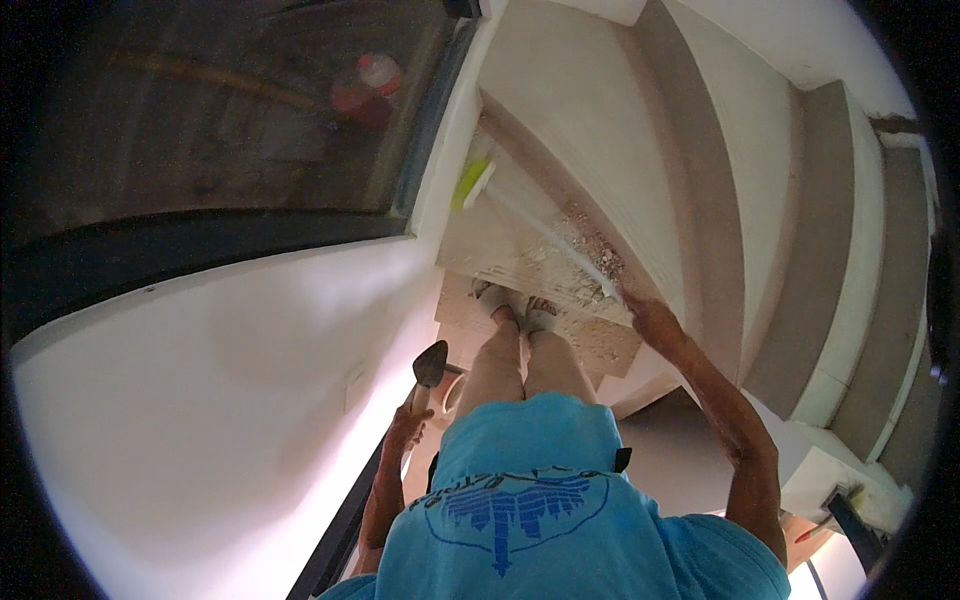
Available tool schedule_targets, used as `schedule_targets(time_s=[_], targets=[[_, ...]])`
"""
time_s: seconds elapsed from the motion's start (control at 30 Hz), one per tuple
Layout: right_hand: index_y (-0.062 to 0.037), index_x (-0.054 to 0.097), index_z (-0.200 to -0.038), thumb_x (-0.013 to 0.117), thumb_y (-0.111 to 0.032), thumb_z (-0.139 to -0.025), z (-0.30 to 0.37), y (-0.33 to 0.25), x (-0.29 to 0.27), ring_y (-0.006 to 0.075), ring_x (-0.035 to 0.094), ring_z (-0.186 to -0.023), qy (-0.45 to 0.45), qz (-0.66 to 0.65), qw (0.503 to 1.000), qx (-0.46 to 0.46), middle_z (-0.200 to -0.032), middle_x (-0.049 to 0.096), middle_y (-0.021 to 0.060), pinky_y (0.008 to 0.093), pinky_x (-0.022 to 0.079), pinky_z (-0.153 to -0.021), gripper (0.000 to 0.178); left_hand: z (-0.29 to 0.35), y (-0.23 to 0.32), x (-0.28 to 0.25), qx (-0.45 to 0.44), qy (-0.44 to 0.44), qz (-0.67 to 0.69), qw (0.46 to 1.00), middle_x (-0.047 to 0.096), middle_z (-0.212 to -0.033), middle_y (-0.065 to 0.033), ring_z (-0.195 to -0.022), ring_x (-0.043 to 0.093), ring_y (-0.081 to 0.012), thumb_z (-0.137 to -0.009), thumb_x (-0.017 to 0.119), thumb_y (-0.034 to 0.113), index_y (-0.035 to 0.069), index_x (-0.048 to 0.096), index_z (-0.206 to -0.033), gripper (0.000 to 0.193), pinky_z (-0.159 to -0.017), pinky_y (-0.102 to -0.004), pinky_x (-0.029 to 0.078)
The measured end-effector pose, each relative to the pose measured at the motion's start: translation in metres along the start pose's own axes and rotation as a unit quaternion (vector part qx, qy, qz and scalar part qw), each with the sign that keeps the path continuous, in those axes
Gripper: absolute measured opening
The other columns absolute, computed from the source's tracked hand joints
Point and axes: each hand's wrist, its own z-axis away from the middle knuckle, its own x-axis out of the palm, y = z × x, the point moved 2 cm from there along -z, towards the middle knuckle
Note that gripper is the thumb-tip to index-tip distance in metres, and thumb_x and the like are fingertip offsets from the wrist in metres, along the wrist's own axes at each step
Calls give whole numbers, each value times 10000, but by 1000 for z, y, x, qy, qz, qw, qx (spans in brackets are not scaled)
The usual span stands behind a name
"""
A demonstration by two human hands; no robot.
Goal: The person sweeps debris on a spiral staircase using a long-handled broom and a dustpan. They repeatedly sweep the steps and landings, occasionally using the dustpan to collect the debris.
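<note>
My left hand (408, 426) is closed around the handle of a pointed trowel (430, 364), its dark blade turned up and away from me beside the white wall. My right hand (648, 320) grips the end of a broom's white stick. The broom (552, 240) slants away to the left across a stair tread. Its bright green and white head (472, 184) rests close to the wall at the far left of that tread. Loose rubble and dust (598, 254) lie along the foot of the riser, partly under the stick.
Pale winding steps (700, 180) climb from the far side round to the right. A dark-framed window (230, 110) is set in the white wall (240, 370) at left. My sandalled feet (515, 300) stand on a dusty step. A round container (452, 388) is partly visible behind the trowel.
</note>
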Motion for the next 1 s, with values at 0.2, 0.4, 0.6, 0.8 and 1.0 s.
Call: schedule_targets(time_s=[0.2,0.4,0.6,0.8,1.0], targets=[[-138,419,-1273,463,-1,-730,94,-38,-10,325,613,-703,-80,-82,993,32,-874,613,203,401,497,-690,561,-7,-6,1,-11,23,1,1000,471,-544,-39,-406,459,-127,-715,663,258,24,490,-781,298,-333,-266,385],[-171,368,-1306,467,14,-729,51,-43,-2,343,597,-660,14,21,997,78,-750,599,209,445,476,-603,613,-10,-1,4,9,16,-27,999,476,-549,-33,-409,458,-123,-710,661,261,23,491,-772,299,-343,-267,382],[-202,252,-1358,464,-22,-767,33,-9,23,345,574,-639,49,82,992,77,-715,572,203,456,459,-582,653,-1,18,0,22,-3,1,1000,441,-523,-16,-391,428,-110,-701,667,263,32,468,-734,307,-343,-264,377],[-163,381,-1280,482,10,-750,169,-10,15,364,583,-720,-1,58,990,130,-775,582,205,443,458,-639,567,-9,-7,0,-9,25,39,999,420,-481,-15,-353,405,-109,-700,677,231,37,460,-733,293,-302,-260,357],[-67,577,-1052,552,12,-682,204,-23,-1,330,604,-699,153,15,977,149,-730,567,220,400,463,-616,379,-23,-5,7,-20,-10,-4,1000,446,-509,-22,-364,428,-117,-713,677,249,33,473,-795,308,-310,-262,369]])
